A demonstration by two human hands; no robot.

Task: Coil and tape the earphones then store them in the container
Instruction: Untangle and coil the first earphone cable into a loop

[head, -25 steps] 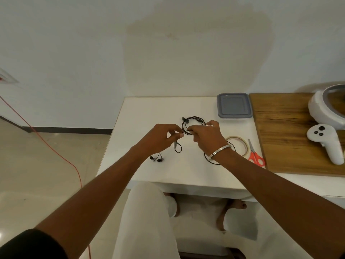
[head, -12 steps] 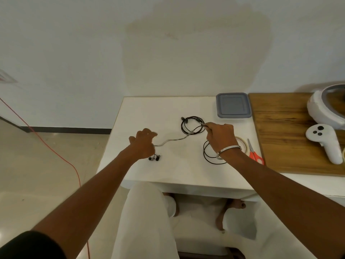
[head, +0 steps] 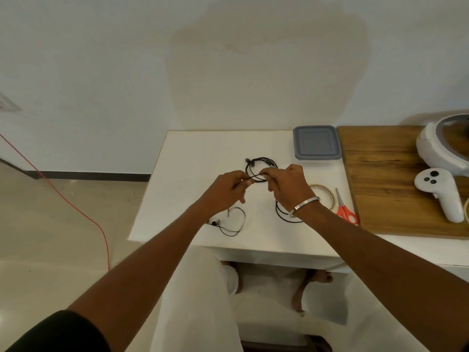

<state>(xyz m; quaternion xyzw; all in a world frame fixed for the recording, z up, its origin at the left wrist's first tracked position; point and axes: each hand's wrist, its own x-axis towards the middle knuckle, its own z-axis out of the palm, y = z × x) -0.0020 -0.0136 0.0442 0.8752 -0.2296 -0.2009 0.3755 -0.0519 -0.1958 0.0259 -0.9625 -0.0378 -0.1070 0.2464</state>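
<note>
- Left hand (head: 225, 191) and right hand (head: 286, 185) meet over the middle of the white desk (head: 193, 158), both pinching the black earphones (head: 261, 171) cord at the near edge of its coil.
- Left: thumb and forefinger clamped on the cord, other fingers loosely curled beneath.
- Right: fingertips curled round the same strand just beside the left's pinch; metal bracelet (head: 303, 205) on that wrist.
- The coil loops sit just behind the hands; whether they rest on the desk or hang lifted, can't tell.
- Loose cord trails: one loop with the earbuds (head: 215, 222) lies on the desk near the front-left edge, under the left forearm; another loop (head: 284, 215) lies under the right wrist.
- Container (head: 316, 142), grey lid on, at the desk's far right corner, well apart from the hands.
- Tape roll (head: 327, 196) and red-handled scissors (head: 344, 209) lie side by side right of the right wrist.
- Wooden board (head: 385, 179) further right carries a white controller (head: 441, 191) and a headset (head: 446, 146).
</note>
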